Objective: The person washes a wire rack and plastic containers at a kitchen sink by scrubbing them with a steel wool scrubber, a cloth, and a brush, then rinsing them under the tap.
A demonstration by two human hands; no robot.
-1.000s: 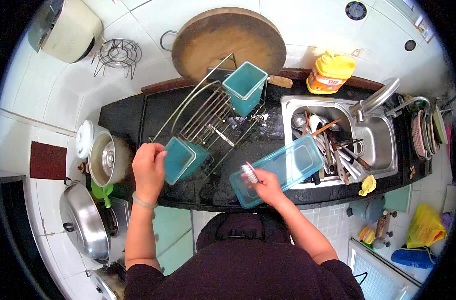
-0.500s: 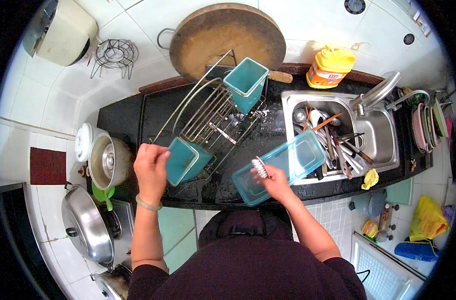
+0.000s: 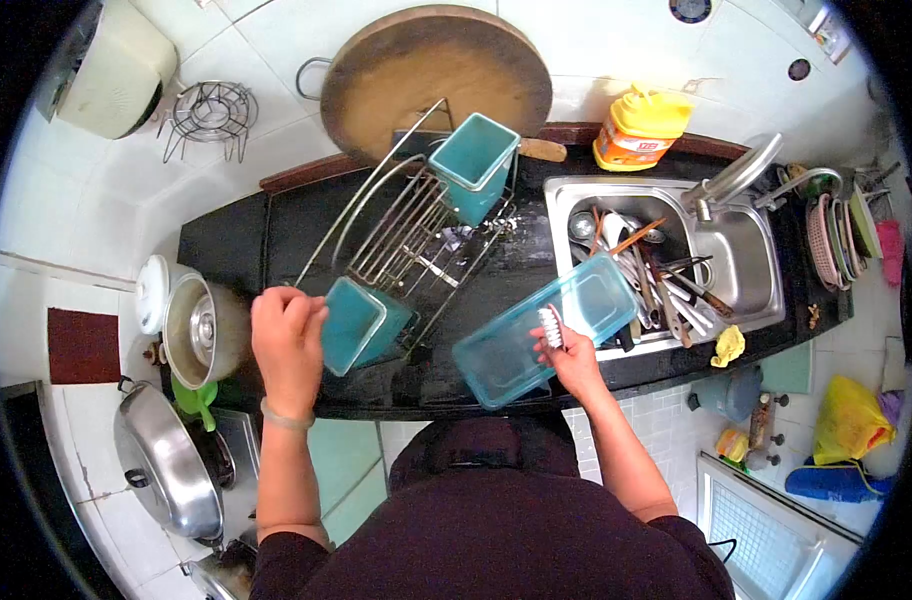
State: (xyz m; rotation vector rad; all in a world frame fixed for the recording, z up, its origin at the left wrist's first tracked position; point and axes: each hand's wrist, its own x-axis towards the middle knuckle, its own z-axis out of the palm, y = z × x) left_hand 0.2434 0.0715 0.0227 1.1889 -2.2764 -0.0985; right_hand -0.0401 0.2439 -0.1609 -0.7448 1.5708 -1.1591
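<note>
My left hand (image 3: 288,342) is closed at the end of the wire rack (image 3: 406,235), beside a teal container (image 3: 352,326); what its fingers pinch is too small to make out. Fingers of my right hand (image 3: 576,362) are wrapped round a small white-bristled brush (image 3: 552,327). Beneath that hand, a translucent teal tray (image 3: 506,345) lies tilted across the counter and the sink's front left corner. Another teal container (image 3: 474,165) stands at the rack's far end.
A steel sink (image 3: 746,262) holds many utensils (image 3: 666,290). Behind stand a round wooden board (image 3: 436,80) and a yellow jug (image 3: 643,128). Pots (image 3: 204,325) are on the left, stacked dishes (image 3: 831,240) on the right. A yellow cloth (image 3: 728,346) lies by the sink's front edge.
My right hand has moved to the right over the teal tray with the brush in it. My left hand stays at the rack's end. The whole view has shifted slightly.
</note>
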